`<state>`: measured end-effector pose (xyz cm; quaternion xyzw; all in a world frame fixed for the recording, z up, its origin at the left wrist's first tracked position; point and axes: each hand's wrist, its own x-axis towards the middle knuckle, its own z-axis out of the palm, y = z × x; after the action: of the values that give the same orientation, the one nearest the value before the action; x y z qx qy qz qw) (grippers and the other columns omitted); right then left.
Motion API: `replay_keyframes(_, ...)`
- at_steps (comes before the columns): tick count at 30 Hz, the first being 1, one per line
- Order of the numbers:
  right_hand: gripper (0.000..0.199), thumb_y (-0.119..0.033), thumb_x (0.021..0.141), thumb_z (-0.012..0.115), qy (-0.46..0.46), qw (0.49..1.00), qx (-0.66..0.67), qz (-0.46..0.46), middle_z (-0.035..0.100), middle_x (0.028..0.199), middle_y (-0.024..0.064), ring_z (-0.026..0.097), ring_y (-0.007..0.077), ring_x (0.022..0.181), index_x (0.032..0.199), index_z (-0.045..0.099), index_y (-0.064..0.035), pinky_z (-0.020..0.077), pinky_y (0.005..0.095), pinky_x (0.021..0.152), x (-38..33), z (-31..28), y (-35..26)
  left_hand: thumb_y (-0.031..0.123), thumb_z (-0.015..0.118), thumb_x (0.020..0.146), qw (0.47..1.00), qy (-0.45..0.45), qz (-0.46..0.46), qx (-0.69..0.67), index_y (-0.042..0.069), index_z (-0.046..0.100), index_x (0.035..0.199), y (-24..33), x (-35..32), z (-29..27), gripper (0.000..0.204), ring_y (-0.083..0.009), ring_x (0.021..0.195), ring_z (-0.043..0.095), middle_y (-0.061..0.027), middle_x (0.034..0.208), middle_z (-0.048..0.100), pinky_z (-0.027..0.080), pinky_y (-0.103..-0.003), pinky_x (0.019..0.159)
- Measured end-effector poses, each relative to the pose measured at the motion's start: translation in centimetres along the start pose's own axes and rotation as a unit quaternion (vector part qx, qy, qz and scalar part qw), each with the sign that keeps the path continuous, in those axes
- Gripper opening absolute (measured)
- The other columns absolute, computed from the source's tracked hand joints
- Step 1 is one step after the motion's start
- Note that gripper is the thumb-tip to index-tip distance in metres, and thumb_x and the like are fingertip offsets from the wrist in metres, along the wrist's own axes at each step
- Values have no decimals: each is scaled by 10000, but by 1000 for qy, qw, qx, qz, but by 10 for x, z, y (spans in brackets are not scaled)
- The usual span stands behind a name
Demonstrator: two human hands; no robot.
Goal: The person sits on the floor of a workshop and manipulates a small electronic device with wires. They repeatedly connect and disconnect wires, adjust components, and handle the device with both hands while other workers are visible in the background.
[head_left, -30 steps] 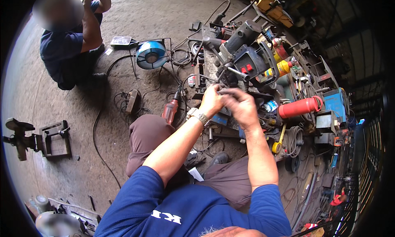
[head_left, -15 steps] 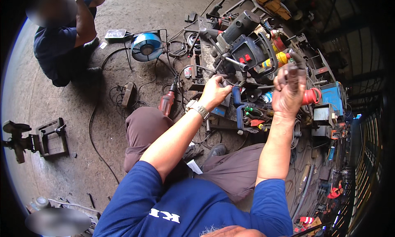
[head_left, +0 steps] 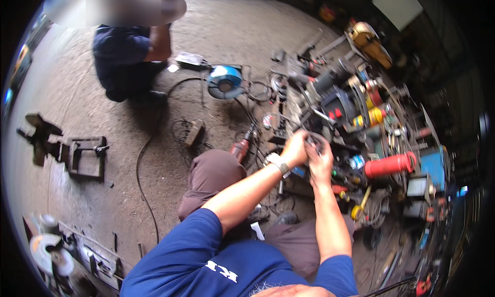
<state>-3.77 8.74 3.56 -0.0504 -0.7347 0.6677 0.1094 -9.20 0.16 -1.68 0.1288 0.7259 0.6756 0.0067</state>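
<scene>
In front of the bench, my left hand (head_left: 295,148) and my right hand (head_left: 320,163) meet, fingers curled in against each other. Between them shows a small dark, curved piece (head_left: 315,139); it is too blurred to name. A watch with a metal band (head_left: 278,164) is on my left wrist. Just beyond my hands stands a dark power-tool body with red buttons (head_left: 337,113) and a loop handle, on a cluttered bench. A red cylinder (head_left: 389,165) lies to the right of my right hand.
A red power tool (head_left: 240,148) lies on the floor by my knee. Farther off are a round blue drum (head_left: 224,82) in a frame and loose black cables (head_left: 139,168). Another person (head_left: 124,54) crouches at upper left. A metal frame (head_left: 86,159) stands left.
My right hand has come down and left to meet my left hand; it was raised and apart before. The view has swung, so the surroundings sit farther right.
</scene>
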Motion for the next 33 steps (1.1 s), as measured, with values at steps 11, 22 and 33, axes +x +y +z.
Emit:
replay_keyframes(11,471,-456,959,627,23,978,74,195,650,1118,56,588,148,1035,1151,620,-25,457,319,926,-106,-58,78,157,653,739,812,-454,97,355,-9,705,903,18,-67,-7,239,-374,863,712,-236,891,709,576,-452,754)
replay_keyframes(22,391,-378,1018,557,56,989,22,134,641,1071,47,554,121,1031,1110,619,-3,429,304,938,-97,-54,60,152,697,696,824,-414,141,362,-48,665,978,-4,-66,15,347,-378,885,689,-210,955,674,568,-455,785)
replay_keyframes(33,260,-282,1010,584,89,972,165,144,434,653,-85,354,3,502,1129,625,-55,251,185,433,-88,-69,35,263,679,770,832,-469,109,274,-25,636,978,-8,-75,30,358,-397,919,682,-238,999,679,551,-472,808)
